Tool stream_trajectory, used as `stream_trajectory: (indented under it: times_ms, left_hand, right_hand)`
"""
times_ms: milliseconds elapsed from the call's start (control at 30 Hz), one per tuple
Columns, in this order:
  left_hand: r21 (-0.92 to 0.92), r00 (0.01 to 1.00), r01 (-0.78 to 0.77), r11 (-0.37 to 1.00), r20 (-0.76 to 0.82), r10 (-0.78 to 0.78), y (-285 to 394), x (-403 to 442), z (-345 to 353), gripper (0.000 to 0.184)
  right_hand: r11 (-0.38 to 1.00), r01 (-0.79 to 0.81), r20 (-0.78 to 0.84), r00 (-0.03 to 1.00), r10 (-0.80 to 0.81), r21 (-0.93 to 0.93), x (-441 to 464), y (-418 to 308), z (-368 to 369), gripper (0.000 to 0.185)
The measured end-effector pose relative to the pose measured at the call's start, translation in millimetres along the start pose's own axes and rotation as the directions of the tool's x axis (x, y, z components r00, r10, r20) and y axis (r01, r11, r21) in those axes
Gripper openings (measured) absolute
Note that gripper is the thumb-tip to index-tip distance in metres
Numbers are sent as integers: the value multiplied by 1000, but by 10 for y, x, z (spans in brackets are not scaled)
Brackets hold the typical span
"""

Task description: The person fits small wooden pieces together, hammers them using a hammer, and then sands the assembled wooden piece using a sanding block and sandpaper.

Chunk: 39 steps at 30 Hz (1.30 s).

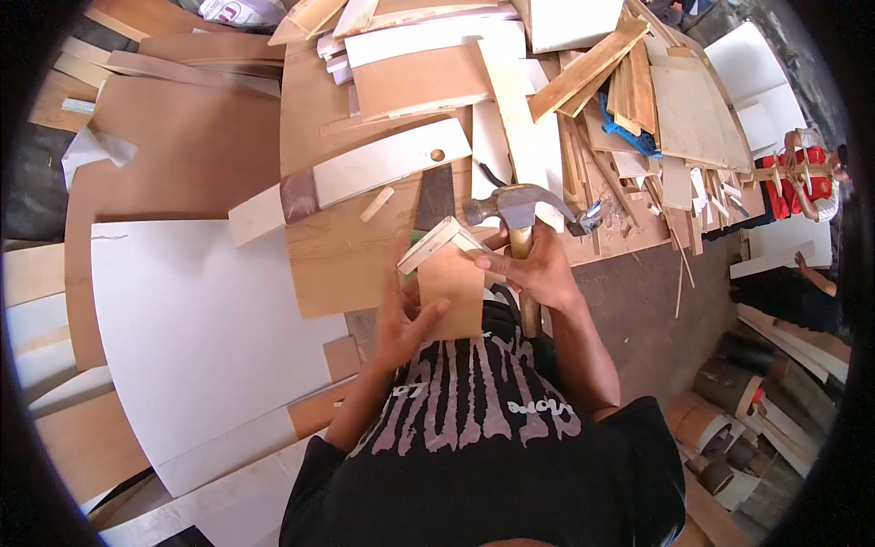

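In front of my chest is a small wooden panel (453, 292) with pale wood strips (444, 241) meeting at a peak along its top edge. My left hand (401, 319) grips the panel's left side, its thumb on the face and its fingers slightly blurred. A claw hammer (518, 208) is in my right hand (545, 269), head up and wooden handle hanging down. My right thumb also touches the panel's upper right edge. Beyond the panel, a dark handsaw blade (436, 195) lies on the bench. Something green shows behind the strips, partly hidden.
The wooden workbench (337, 264) holds a white board with a hole (392, 164), a small wood block (376, 204) and stacked planks (592, 73). At left lies a large white sheet (200, 337). Another person in red (807, 178) is at far right, near more boards.
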State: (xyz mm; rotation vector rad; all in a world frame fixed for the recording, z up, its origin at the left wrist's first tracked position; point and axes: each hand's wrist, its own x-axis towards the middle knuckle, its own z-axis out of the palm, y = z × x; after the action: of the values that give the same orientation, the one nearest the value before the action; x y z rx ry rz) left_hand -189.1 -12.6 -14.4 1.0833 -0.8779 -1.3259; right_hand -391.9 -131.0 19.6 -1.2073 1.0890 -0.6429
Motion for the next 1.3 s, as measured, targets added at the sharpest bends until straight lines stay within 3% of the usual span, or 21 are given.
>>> stream_trajectory:
  times_ms: [67,167,233,367,433,767,867,933,1067,1167,1233,1267,1300]
  left_hand:
    - [26,997,-60,998,-46,61,-77,61,-103,88]
    - [58,992,44,997,-123,-37,-123,133,-246,72]
    - [484,982,-108,868,-81,168,-16,161,-250,58]
    - [521,991,0,854,-113,69,36,123,-256,53]
    - [519,984,-71,852,-102,144,-51,119,-288,50]
    - [551,982,-52,833,-121,142,17,74,-262,52]
    - [602,973,-100,792,-109,206,26,59,-264,53]
    - [633,969,-113,766,-99,225,80,53,-255,52]
    - [686,992,-57,725,-41,118,180,107,-365,51]
    - [687,990,-10,727,-96,104,244,146,-316,49]
    - [680,983,-73,730,-74,167,260,151,-239,48]
    - [679,984,-74,730,-67,163,260,149,-238,48]
    - [576,988,-79,814,-63,141,257,143,-235,47]
  right_hand:
    - [1000,19,0,1000,-19,24,-15,-14,63,48]
    - [995,36,41,998,-40,94,-22,94,106,47]
    - [999,16,58,998,-17,29,-17,172,125,50]
    - [1000,-4,57,998,3,10,16,268,158,53]
    - [1000,-8,73,997,7,14,20,272,170,54]
    - [994,77,123,989,-85,73,55,329,207,56]
    - [992,84,113,989,-94,92,65,384,220,55]
    - [991,133,109,986,-129,-35,73,438,206,55]
    - [989,139,93,987,-134,-55,60,430,248,55]
    - [993,109,69,992,-106,-53,-17,231,313,59]
    - [969,104,45,994,-96,-224,-78,95,345,63]
    - [970,100,37,995,-94,-223,-103,74,352,63]
    - [972,99,15,995,-98,-214,-130,61,355,65]
